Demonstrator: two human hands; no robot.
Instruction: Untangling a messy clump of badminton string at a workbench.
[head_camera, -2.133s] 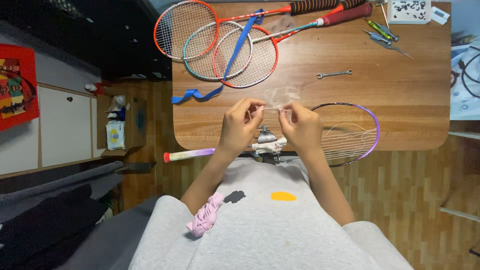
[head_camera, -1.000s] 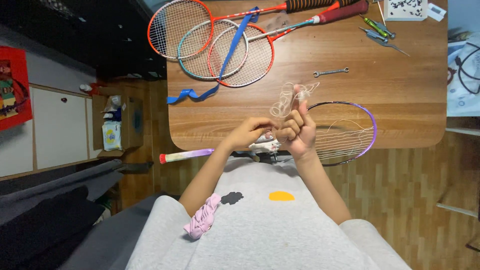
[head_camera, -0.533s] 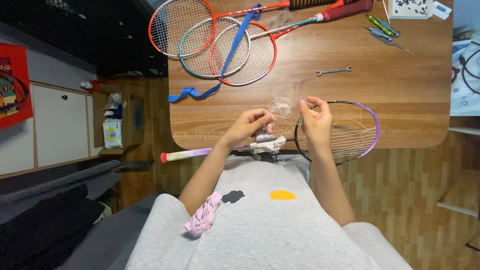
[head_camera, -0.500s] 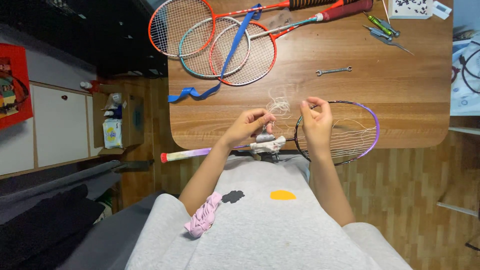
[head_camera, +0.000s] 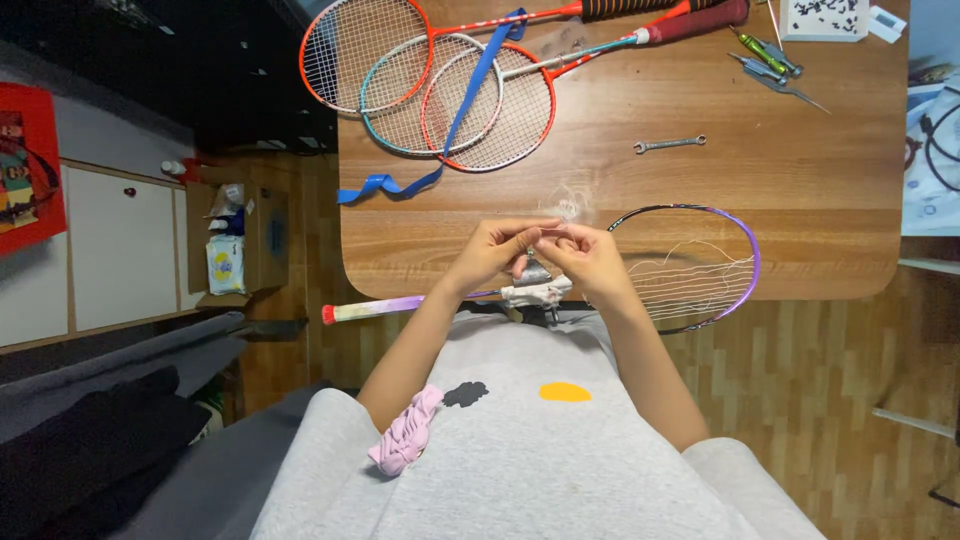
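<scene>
White string pinched between left hand and right hand, above purple racket.

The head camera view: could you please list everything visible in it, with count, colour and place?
Table: one, brown wood, centre.
Strung rackets: three, orange and teal frames, overlapping, table's far left.
Ribbon: one, blue, across those rackets.
Wrench: one, silver, mid-table.
Small tools: several, far right.
Part-strung racket: one, purple-black, near edge.
Loose string: whitish tangle, above fingertips.
Scrunchie: one, pink, left forearm.
Left hand: pinching string.
Right hand: pinching string.
</scene>
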